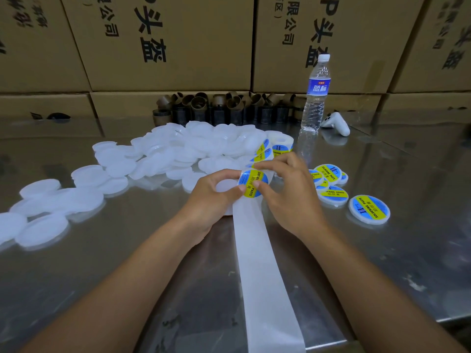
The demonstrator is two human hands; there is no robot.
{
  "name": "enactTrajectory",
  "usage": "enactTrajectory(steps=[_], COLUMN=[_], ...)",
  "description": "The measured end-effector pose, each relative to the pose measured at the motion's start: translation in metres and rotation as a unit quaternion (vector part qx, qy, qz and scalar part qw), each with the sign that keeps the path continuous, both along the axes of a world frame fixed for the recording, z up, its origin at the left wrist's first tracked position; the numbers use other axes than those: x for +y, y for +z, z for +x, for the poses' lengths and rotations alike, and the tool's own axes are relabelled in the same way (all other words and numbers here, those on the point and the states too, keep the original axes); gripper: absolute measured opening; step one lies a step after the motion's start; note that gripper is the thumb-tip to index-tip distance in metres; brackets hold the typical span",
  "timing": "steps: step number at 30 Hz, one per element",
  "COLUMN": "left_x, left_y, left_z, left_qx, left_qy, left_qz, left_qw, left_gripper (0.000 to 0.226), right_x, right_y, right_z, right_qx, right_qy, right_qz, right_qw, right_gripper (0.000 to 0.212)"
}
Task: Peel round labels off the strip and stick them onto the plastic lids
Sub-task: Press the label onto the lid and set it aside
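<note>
Mid-frame, my left hand (211,200) grips a blank lid (224,186); my right hand (288,189) pinches a round label (252,183) against it, above the strip (260,263); I should centre it, then press outward from the middle to avoid bubbles.

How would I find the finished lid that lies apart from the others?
Start at the water bottle on the steel table. Toward the camera lies a cluster of labelled lids. The lone lid sits farthest right, flat, touching no other.
</note>
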State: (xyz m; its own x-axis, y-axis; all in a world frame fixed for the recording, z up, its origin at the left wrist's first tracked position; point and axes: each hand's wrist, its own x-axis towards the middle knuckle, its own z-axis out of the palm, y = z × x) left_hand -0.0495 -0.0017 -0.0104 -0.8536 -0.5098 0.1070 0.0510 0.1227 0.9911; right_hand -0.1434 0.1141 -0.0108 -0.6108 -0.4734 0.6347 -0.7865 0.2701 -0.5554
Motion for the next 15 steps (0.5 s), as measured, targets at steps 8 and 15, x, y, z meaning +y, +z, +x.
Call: enactTrajectory(steps=[8,15], left_x=[-0.0014,-0.0010], left_y=[-0.0013,0.0001], left_z=[-0.0002,0.0004], left_qx=[0.003,0.000], left_qy=[-0.004,-0.009], left_qz=[0.006,0.015], left_qw=[1.000,1.000], left_gripper=[0.017,0.018], right_x=[0.0008,0.0016], right_y=[0.0005,0.0001], right_z=[-0.0006,-0.0007], right_qx=[0.001,0.006], right_qy=[-0.004,0.012], right_qz=[0.012,-0.003], right_qw=[1.000,1.000], right_gripper=[0.019,0.019])
